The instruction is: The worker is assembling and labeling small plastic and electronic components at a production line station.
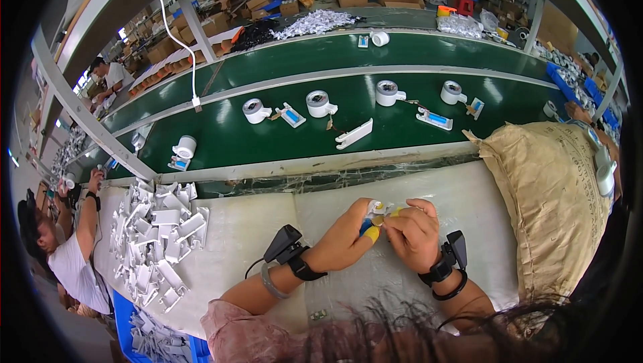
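Above the pale worktop, my left hand [349, 234] is closed around a small white plastic part [376, 208] that has a blue cylinder, perhaps a battery, in it. My right hand [414, 234] meets it from the right, fingertips pinched together at the part's edge. What sits between those fingertips is too small and covered to name. Yellow covers show on some fingertips. Each wrist wears a black strapped device. On the left of the worktop lies a heap of white plastic housings [159, 229], apart from my hands.
Beyond the worktop runs a green conveyor belt [228, 142] carrying several round white units [321, 103] wired to pieces with blue cylinders [292, 116]. A large tan sack [552, 202] stands at right. A blue bin [126, 319] is at lower left. Another person [74, 256] works at left.
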The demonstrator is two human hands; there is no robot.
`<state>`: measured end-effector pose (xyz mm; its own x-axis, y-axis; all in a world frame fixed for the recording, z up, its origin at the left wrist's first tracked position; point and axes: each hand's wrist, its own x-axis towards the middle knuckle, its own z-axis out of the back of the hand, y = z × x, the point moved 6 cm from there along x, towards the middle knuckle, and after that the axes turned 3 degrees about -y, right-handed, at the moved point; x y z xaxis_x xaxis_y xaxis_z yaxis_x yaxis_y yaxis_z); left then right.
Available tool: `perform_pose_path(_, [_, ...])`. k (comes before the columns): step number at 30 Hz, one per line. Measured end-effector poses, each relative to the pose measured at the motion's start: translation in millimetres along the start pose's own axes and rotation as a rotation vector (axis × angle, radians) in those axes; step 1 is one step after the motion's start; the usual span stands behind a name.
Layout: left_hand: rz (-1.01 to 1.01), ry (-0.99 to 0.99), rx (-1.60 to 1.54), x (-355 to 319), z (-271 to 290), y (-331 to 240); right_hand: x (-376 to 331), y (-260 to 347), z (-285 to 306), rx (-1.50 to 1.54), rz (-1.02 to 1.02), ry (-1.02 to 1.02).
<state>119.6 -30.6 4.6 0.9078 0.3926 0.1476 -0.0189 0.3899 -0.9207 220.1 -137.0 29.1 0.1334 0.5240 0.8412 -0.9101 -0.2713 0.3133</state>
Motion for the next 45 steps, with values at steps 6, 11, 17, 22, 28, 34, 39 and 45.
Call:
perform_pose_path(6, [-0.098,-0.035,0.066,0.7,-1.3,-1.6,0.0,-1.4,1.0,0.0,0.004,-0.002])
perform_pose_path(11, [-0.024,-0.038,-0.118,1.3,-4.6,1.3,-0.7,-3.3,3.3,0.002,0.001,-0.003])
perform_pose_path(17, [-0.381,-0.193,0.035,5.9,-7.1,-3.4,-0.6,-2.9,4.4,0.002,0.002,0.009])
perform_pose_path(22, [-0.102,-0.121,-0.013,4.7,-12.5,5.0,-1.9,-5.5,6.1,0.006,0.001,0.004])
perform_pose_path(28, [-0.086,-0.131,-0.03,7.1,-15.7,9.3,-1.9,-8.6,8.2,0.016,0.001,-0.005])
perform_pose_path(34, [-0.024,-0.107,-0.017,10.3,-16.2,8.5,-3.1,-15.2,8.0,0.018,0.007,0.031])
perform_pose_path(39, [0.003,-0.08,-0.001,12.8,-19.3,9.3,-4.2,-17.8,9.4,0.021,-0.004,0.028])
perform_pose_path(45, [-0.147,-0.211,0.126,12.4,-15.7,8.9,-4.1,-18.2,7.2,0.041,-0.009,0.028])
